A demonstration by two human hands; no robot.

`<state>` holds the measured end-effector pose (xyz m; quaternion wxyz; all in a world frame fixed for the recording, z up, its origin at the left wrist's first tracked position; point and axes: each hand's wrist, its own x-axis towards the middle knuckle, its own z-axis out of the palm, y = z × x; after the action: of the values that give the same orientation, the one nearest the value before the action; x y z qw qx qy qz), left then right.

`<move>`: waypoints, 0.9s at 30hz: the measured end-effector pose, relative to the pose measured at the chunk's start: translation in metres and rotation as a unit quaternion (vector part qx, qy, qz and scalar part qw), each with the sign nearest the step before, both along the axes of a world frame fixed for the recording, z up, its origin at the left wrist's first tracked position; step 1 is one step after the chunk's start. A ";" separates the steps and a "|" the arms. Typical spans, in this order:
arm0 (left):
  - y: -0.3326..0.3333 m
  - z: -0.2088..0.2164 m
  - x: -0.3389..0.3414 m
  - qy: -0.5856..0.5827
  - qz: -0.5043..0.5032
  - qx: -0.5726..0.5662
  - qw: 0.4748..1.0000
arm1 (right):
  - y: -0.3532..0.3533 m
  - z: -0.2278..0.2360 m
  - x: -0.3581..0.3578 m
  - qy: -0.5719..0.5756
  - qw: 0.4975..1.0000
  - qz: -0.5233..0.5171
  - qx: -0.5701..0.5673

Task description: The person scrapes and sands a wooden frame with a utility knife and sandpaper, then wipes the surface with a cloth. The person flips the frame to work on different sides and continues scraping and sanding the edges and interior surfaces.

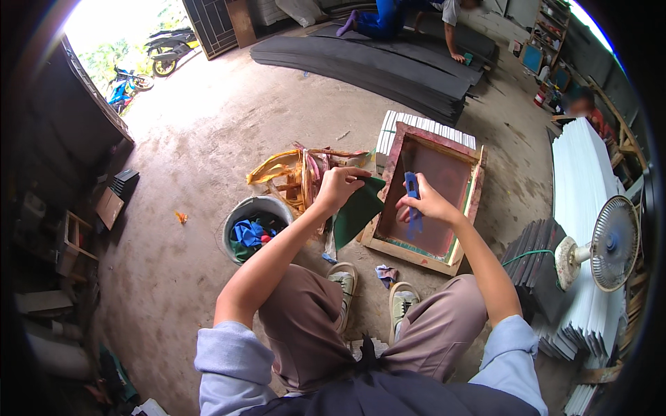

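My left hand is closed, pinching the top edge of a dark green sheet, cloth or thin plastic, which hangs down above the floor. To its right, my right hand grips a slim blue tool with a slot in its handle; its lower end is blurred, so the exact kind is unclear. Beneath and beyond the right hand lies a wooden frame with stretched mesh, stained red and green, its far end on a stack of white boards. The blue tool and the sheet are apart.
A grey bucket of coloured rags stands left of my feet. Yellow and pink scraps lie beyond it. A fan, dark panels and white sheets crowd the right. A person kneels on dark sheets; another sits far right.
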<state>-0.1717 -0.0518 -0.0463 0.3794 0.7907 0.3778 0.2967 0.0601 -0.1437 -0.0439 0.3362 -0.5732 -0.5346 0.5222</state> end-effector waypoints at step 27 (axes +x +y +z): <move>-0.015 0.001 0.012 0.012 -0.044 0.109 0.993 | -0.009 0.004 -0.052 -0.616 0.738 0.017 0.276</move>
<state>-0.1600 -0.0664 -0.0450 0.2995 0.8467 0.3125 0.3093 0.0085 -0.1531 -0.0403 0.0678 -0.6426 -0.7554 -0.1090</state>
